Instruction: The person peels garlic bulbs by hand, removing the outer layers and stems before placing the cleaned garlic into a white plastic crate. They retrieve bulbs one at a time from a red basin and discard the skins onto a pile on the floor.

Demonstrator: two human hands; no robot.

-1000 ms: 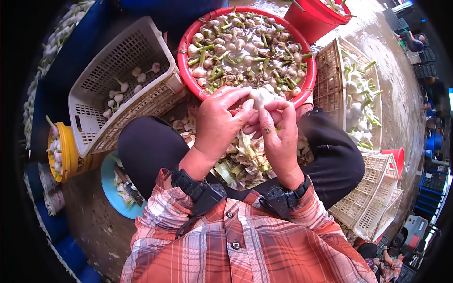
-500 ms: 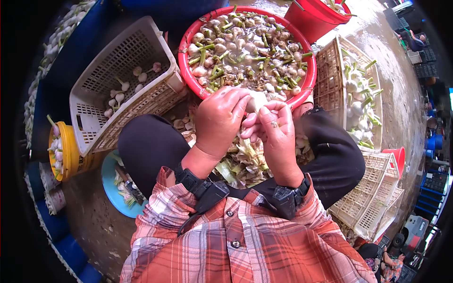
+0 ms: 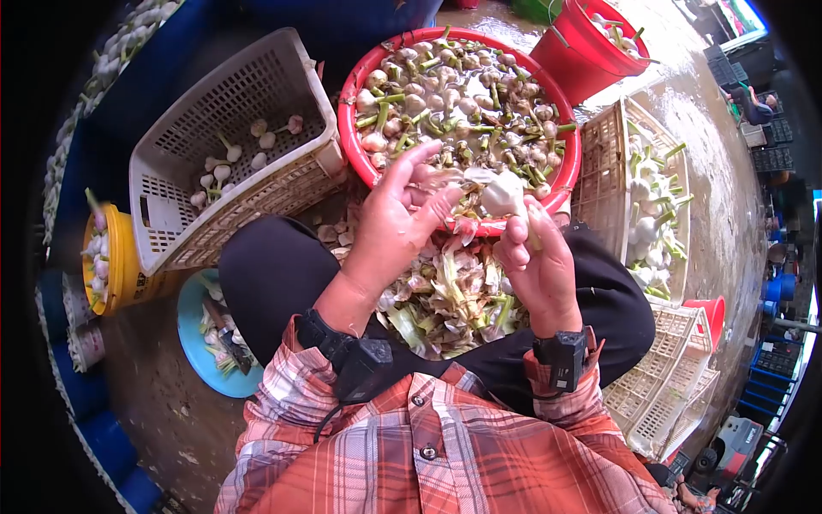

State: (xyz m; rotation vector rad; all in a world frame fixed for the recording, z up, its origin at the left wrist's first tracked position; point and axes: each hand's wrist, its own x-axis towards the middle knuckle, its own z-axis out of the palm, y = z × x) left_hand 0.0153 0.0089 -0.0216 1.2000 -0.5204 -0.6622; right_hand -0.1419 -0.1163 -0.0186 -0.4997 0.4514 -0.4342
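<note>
A white garlic bulb (image 3: pixel 503 195) is pinched by its stem in my right hand (image 3: pixel 545 265), over the near rim of the red basin. From the bulb's left side a thin pale strip of garlic skin (image 3: pixel 454 176) stretches to my left hand (image 3: pixel 385 231). My left thumb and forefinger are spread, while the strip runs to the curled fingers behind them. The red basin (image 3: pixel 347 116) holds water and many unpeeled bulbs with cut green stems. Between my legs, below both hands, lies a heap of peeled skins and leaves (image 3: pixel 454 300).
At left stand a white crate (image 3: pixel 291 167) with several bulbs, a yellow bucket (image 3: pixel 124 261) and a blue bowl (image 3: pixel 197 355) with a knife (image 3: pixel 224 334). At right are a crate of garlic (image 3: pixel 599 163), stacked crates (image 3: pixel 651 377) and a red bucket (image 3: pixel 591 56).
My hands have moved apart; the left went left and the right went right with the bulb. A strip of skin now hangs between them. The view has shifted slightly.
</note>
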